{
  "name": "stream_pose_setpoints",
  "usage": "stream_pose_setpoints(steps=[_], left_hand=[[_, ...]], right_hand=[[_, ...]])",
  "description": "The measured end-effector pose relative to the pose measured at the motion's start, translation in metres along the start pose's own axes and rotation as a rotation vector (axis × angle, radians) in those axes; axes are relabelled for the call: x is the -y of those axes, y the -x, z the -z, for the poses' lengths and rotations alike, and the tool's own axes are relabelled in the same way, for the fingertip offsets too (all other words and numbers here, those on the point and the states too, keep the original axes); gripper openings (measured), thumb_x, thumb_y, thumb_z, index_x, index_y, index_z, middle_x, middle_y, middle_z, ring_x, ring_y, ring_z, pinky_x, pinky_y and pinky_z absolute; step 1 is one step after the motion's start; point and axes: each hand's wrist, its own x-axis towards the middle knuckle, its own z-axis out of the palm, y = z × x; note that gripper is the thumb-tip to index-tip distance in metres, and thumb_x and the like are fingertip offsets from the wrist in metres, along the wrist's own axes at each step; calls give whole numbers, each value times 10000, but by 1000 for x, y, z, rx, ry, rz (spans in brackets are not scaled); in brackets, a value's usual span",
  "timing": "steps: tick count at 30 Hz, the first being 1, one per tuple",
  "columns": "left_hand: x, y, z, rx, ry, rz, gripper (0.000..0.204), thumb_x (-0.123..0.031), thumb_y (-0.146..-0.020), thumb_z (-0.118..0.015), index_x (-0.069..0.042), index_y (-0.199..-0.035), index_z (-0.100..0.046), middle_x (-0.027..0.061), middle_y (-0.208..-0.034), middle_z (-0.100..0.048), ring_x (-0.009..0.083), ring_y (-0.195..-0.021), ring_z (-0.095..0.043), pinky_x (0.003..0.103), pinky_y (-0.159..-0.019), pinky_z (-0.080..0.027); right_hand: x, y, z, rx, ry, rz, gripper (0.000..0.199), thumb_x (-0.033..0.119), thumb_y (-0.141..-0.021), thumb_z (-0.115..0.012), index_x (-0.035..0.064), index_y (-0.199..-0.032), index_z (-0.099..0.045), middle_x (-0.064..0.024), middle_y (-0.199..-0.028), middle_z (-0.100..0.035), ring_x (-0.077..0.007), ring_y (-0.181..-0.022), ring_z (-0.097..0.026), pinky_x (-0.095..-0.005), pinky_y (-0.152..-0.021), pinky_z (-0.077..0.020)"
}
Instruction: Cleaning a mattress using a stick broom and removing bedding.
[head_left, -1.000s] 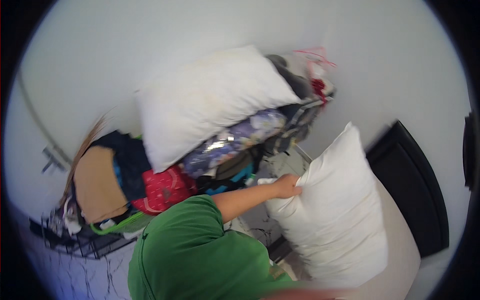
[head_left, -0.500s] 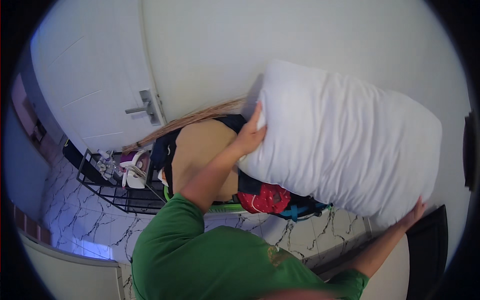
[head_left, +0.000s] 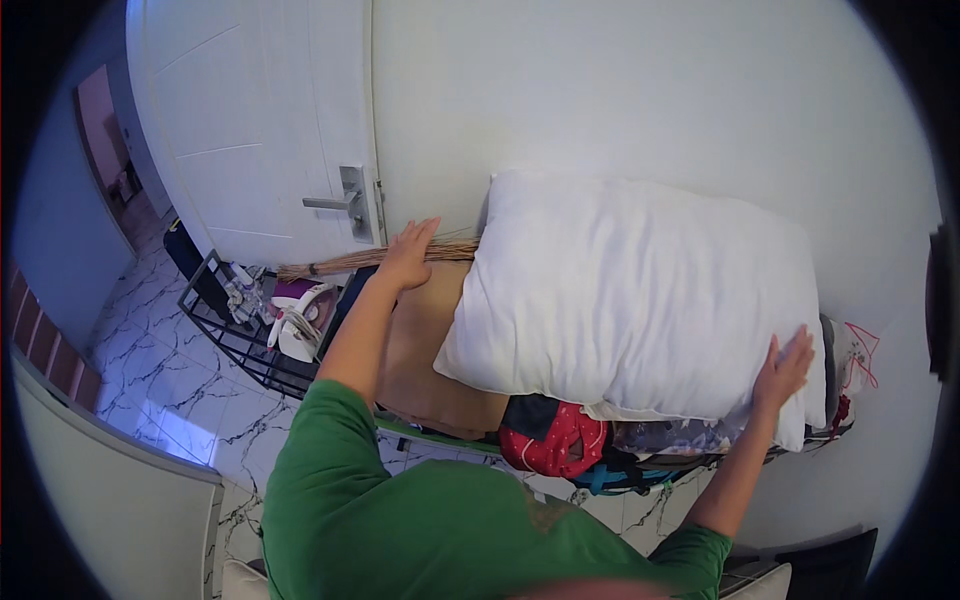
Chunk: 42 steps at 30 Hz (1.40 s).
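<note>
Pillow (head_left: 640, 300), white and plump, lies across the top of a heap of bundled clothes and bags (head_left: 560, 440) against the white wall (head_left: 620, 90), so the placing looks all but done. In the head view the right hand (head_left: 783, 370) lies open and flat on its lower right corner, pressing rather than gripping. The left hand (head_left: 408, 255) is spread open beside the pillow's left end, touching a bundle of straw-like sticks (head_left: 370, 258) near the door (head_left: 260, 130). Only letting go seems left.

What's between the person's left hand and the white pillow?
In the head view, a tan cardboard sheet and broom straws separate the left hand from the white pillow.
</note>
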Motion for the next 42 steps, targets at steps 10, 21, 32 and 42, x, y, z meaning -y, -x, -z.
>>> stream_pose_setpoints(steps=[10,21,32,42], left_hand=[[59,-89,-71,360,44,-118,633,-67,-666,-510,-130,-1244,-260,147,-1115,-457,305,-1044,-420,380,-875,-339],[83,-81,38,-179,411,120,322,-110,-529,-656,-62,-827,-544,113,-756,-568,252,-680,-531,291,-653,-422],[35,-75,23,138,-134,108,961,-232,-552,-685,-147,-1293,-79,95,-1341,-119,267,-1234,-109,621,-906,-73],[-194,61,54,-317,267,-1062,715,-259,-686,-560,-102,-1280,-193,187,-1326,-98,360,-1228,-47,578,-914,2]], right_hand=[[-47,-12,-1,181,-427,-523,729,433,-712,-553,1,-1225,-265,-167,-1182,-393,-288,-1067,-390,-479,-887,-250],[-22,-59,19,-99,-1326,-539,478,291,-745,-568,-101,-1003,-473,-143,-916,-548,-201,-762,-555,-282,-711,-440],[129,1,-71,317,230,-193,495,470,-812,-283,308,-1269,-184,-198,-1326,-73,-359,-1227,-49,-593,-909,-46],[100,158,27,287,-162,-142,590,477,-794,-362,215,-1286,-169,-219,-1320,-56,-414,-1199,-97,-552,-909,-177]])
